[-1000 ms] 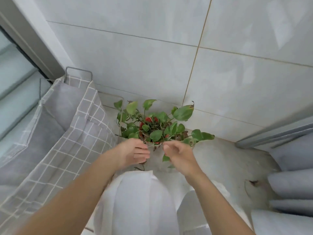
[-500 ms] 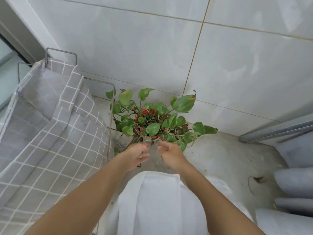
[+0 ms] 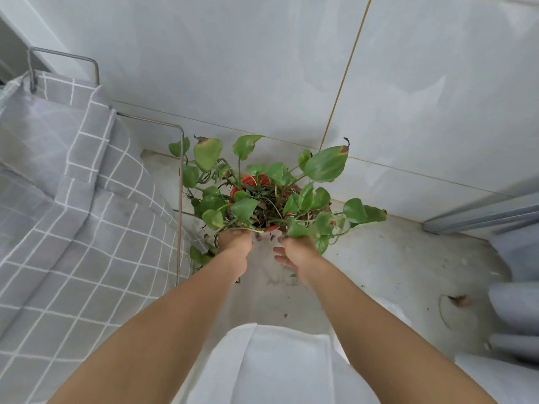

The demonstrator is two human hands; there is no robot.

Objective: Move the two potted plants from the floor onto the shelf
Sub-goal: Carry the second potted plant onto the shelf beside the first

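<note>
Pothos plant (image 3: 271, 193) in its red pot sat just ahead of both hands, left hand (image 3: 234, 242) tucked under its leaves with grip hidden, right hand (image 3: 294, 255) spread beside it.

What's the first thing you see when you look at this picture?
The leafy green plant in its red pot jumps out first, sitting in the middle by the pale tiled wall. Right below it, the left hand and right hand reach in under the leaves. To the left, a grey checked cloth hangs over a metal rack.
</note>
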